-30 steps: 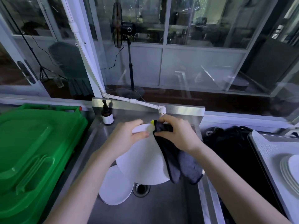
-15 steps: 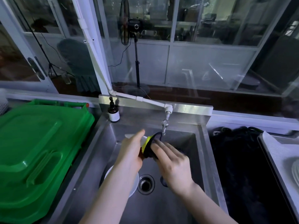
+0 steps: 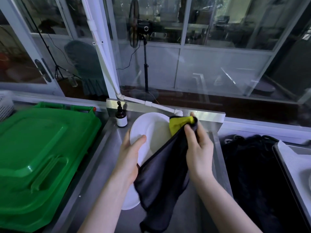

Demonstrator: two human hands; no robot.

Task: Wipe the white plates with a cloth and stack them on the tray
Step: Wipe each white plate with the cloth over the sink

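Over the steel sink (image 3: pixel 107 148) my left hand (image 3: pixel 130 158) grips a white plate (image 3: pixel 151 130) by its lower left rim, thumb on its face, and holds it tilted up. My right hand (image 3: pixel 197 145) grips a dark grey cloth (image 3: pixel 161 179) with a yellow side (image 3: pixel 178 124) and presses it against the plate's right edge. The cloth hangs down in front of the plate's lower half. A second white plate (image 3: pixel 130 199) lies in the sink below, partly hidden by my left arm and the cloth. The tray (image 3: pixel 289 163) shows at the right edge.
A large green plastic bin lid (image 3: pixel 38 153) lies left of the sink. A brown pump bottle (image 3: pixel 121 117) stands at the sink's back left corner. A white pipe (image 3: pixel 151 105) runs to the tap behind the plate. A black bag (image 3: pixel 249 158) fills the space between sink and tray.
Both hands have lifted from low in the sink. The plate is now raised and tilted toward me, and the cloth has unfolded and hangs down over it.
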